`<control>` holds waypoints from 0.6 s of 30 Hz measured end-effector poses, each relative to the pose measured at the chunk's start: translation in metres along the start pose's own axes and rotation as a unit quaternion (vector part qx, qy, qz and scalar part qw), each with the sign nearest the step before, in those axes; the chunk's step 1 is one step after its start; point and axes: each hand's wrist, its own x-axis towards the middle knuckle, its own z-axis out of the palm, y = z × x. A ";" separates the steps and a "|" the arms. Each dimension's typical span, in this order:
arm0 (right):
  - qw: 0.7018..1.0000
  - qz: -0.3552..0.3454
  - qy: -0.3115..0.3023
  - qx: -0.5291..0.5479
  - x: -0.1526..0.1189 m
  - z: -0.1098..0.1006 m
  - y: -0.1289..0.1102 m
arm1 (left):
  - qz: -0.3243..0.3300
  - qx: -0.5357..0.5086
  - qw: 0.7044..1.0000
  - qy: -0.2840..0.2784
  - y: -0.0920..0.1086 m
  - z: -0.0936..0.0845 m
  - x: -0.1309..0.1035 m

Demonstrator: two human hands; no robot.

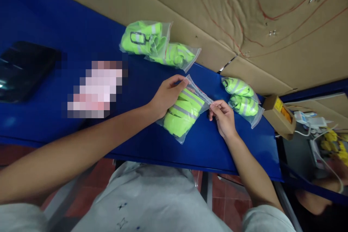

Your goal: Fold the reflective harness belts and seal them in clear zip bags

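Observation:
On the blue table [67,36] lies a clear plastic bag [183,110] filled with a folded neon-green reflective strap. My left hand [165,96] grips the bag's top left corner, fingers curled over its open edge. My right hand [224,116] pinches the same edge at its right end, thumb and fingers closed on the plastic. The bag rests between both hands, tilted toward the table's front edge.
Two filled bags [157,45] lie at the table's back, another bag [243,99] to the right. A small cardboard box [280,116] sits at the right end, a black object [24,69] at far left. A blurred patch lies left of centre. Cardboard covers the wall behind.

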 end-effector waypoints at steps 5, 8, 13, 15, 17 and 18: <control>1.000 0.002 -0.005 -0.004 -0.003 0.000 -0.002 | 0.019 0.026 0.999 -0.007 0.001 0.003 -0.004; 1.000 0.005 -0.005 -0.006 -0.003 0.000 -0.002 | 0.023 0.021 0.999 -0.025 0.001 0.003 -0.005; 1.000 0.000 -0.003 -0.017 -0.003 -0.001 0.002 | 0.015 0.005 1.000 -0.022 0.000 0.007 -0.007; 1.000 -0.002 -0.007 -0.025 -0.003 -0.001 0.004 | 0.011 0.003 1.000 -0.025 -0.001 0.008 -0.007; 0.999 -0.005 -0.008 -0.036 -0.004 -0.002 0.005 | 0.007 0.005 0.999 -0.040 -0.001 0.008 -0.008; 0.999 -0.008 -0.008 -0.041 -0.004 -0.002 0.005 | 0.008 0.007 0.999 -0.046 -0.002 0.008 -0.008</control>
